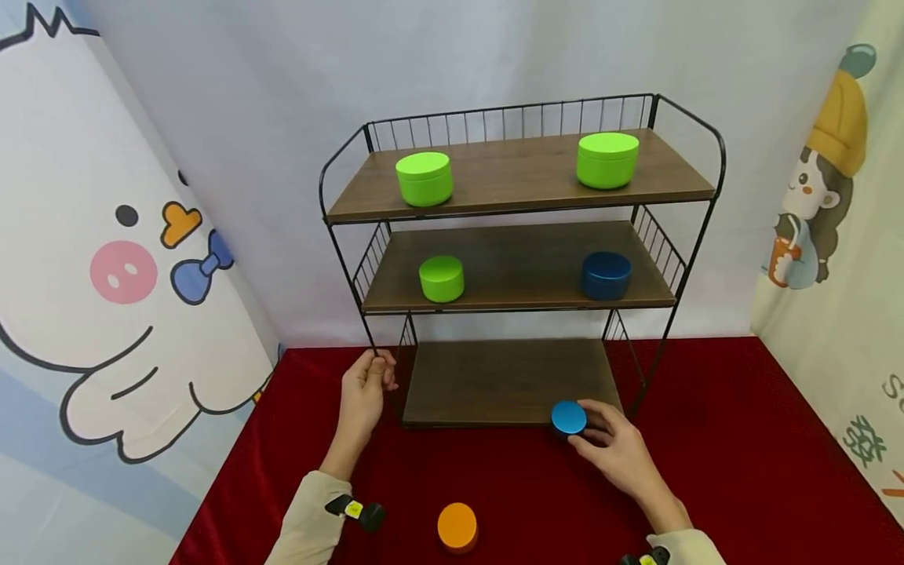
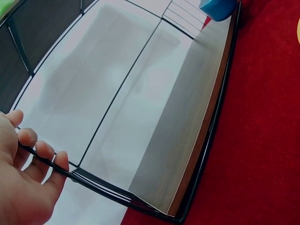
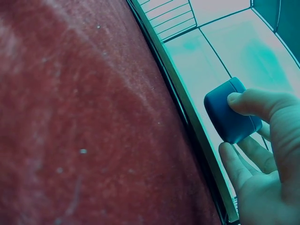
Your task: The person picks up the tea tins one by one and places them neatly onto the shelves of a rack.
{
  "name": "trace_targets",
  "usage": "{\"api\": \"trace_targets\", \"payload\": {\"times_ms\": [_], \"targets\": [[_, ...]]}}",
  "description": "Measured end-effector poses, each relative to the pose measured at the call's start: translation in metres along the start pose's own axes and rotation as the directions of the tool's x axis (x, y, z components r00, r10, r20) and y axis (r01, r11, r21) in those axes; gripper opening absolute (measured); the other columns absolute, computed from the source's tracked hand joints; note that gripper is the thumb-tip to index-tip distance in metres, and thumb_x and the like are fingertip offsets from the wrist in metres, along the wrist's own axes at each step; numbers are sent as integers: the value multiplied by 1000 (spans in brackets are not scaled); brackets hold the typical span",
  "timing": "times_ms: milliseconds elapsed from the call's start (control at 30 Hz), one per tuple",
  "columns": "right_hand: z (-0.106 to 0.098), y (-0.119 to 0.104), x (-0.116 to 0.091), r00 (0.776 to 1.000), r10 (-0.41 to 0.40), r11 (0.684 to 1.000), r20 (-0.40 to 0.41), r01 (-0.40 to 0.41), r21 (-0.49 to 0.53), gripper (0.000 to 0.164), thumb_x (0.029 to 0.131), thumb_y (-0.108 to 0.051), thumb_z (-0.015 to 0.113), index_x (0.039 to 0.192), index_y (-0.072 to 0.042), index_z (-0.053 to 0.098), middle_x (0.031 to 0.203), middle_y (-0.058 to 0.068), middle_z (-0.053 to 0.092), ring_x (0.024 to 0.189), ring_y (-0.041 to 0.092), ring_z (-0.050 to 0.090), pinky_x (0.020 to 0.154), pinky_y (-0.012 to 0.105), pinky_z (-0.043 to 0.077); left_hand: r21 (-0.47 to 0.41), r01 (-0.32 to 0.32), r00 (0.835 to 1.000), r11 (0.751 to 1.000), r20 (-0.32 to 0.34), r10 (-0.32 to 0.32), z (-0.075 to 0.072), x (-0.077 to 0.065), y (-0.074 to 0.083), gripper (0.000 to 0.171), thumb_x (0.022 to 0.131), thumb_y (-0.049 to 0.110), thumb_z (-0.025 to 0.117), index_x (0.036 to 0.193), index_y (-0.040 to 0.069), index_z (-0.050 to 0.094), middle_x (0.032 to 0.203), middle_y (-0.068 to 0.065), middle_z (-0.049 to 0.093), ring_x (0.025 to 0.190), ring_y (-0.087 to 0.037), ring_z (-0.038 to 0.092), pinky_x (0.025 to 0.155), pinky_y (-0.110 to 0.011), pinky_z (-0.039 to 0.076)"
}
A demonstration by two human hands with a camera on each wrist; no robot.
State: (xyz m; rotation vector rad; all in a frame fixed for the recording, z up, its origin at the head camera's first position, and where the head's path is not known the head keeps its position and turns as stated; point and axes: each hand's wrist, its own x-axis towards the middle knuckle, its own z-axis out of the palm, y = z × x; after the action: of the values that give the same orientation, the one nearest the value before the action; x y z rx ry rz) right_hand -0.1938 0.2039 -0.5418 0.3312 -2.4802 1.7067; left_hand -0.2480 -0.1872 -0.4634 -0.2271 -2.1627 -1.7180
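Observation:
My left hand grips the thin black frame of a three-tier shelf rack at its front left, low down; in the left wrist view the fingers curl round the wire. My right hand pinches a small round blue tin between thumb and fingers, by the front edge of the bottom shelf board toward its right end. In the right wrist view the thumb lies on the side of the blue tin, with fingers on its other side.
Green tins stand on the top shelf, left and right. The middle shelf bears a green tin and a dark blue tin. An orange tin sits on the red cloth in front. Printed curtains hang behind.

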Motion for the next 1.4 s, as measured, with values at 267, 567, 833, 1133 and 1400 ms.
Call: {"api": "trace_targets", "payload": {"times_ms": [267,567,833,1133,1400], "targets": [[0,1,2,1000,-14,999,-24,14,-31,60,89,-3,80,142,0,52,137,22,57,120,26,65,94,23,57,-4,10,1000,1000,-6,-10,0,0,0,35,110,19,40,100,-9,58,77,-20,48,71,-16,52,69,-25,56],[-1,0,3,998,-40,999,-41,39,-25,59,88,-3,80,141,0,54,137,22,57,121,39,63,95,31,59,-12,30,1000,999,-5,-30,1,0,-1,37,110,22,40,101,-10,57,77,-16,48,71,-15,51,70,-25,56],[-2,1,3,998,-28,999,-52,27,-17,61,89,-2,80,143,-1,52,139,22,56,123,40,61,96,34,58,-15,19,1000,1000,-9,-19,0,0,-3,34,109,20,41,99,-8,58,77,-15,48,71,-15,52,69,-24,56],[-4,3,4,997,-32,999,-68,30,-35,59,90,-4,80,142,-1,53,138,21,57,121,23,63,95,24,57,-27,22,1000,999,-8,-22,1,0,-2,34,109,21,41,98,-7,58,77,-13,48,71,-14,51,69,-24,56],[-7,3,4,996,-38,999,-80,35,-34,58,90,-6,80,142,-1,54,136,20,58,114,-7,56,95,23,56,-42,34,999,999,-11,-35,1,0,-2,35,109,21,41,99,-8,57,76,-11,47,70,-14,51,69,-25,55]]}}
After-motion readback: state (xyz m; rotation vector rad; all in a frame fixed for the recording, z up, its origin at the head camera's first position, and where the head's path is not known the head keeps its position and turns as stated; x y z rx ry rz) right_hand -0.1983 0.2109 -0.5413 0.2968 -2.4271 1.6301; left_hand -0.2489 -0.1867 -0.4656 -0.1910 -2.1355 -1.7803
